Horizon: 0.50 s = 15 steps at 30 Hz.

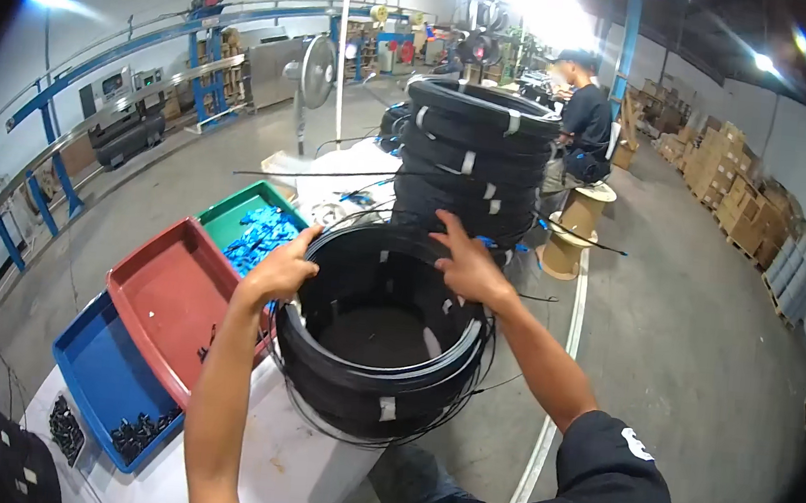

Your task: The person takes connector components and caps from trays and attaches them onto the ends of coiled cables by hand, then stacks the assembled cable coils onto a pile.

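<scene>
A round stack of black cable coils (376, 398) stands in front of me, with white tape bands on it and a dark hollow middle. Loose strands of thin black cable loop around its outside. At the left of the stack's upper rim is my left hand (279, 267), index finger and thumb apart. My right hand (474, 269) lies over the far right part of the rim, its fingers stretched and spread. Neither hand shows a clear grip, and the rim partly hides the contact.
Behind rises a taller stack of black coils (473, 167). To the left are a green tray (225, 205) of blue pieces, a red tray (165, 288) and a blue tray (93, 344) with small black parts. A person (587, 119) sits beyond, near cable spools (573, 228).
</scene>
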Available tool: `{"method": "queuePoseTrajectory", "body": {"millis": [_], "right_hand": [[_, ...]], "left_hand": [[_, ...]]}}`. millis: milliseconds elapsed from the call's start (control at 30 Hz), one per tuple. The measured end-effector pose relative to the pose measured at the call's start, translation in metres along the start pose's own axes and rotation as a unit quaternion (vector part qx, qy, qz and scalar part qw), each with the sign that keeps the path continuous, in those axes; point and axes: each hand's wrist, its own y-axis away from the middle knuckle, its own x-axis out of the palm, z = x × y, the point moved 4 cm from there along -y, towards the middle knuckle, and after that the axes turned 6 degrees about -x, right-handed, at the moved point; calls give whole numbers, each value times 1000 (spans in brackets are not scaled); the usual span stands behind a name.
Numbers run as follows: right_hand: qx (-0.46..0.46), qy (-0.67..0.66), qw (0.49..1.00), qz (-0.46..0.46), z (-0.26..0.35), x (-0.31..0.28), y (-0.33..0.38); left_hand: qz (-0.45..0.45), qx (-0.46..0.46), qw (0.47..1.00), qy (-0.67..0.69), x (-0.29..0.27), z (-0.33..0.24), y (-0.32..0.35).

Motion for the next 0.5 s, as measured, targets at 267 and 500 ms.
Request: {"method": "queuePoseTrajectory", "body": {"millis": [267, 500], "right_hand": [[-57, -27, 990, -125, -11, -24, 12], [-71, -297, 937, -168, -46, -6, 74]], "left_hand": [[45, -88, 992, 78, -9, -39, 25], [-214, 37, 898, 381, 12, -8, 84]]}}
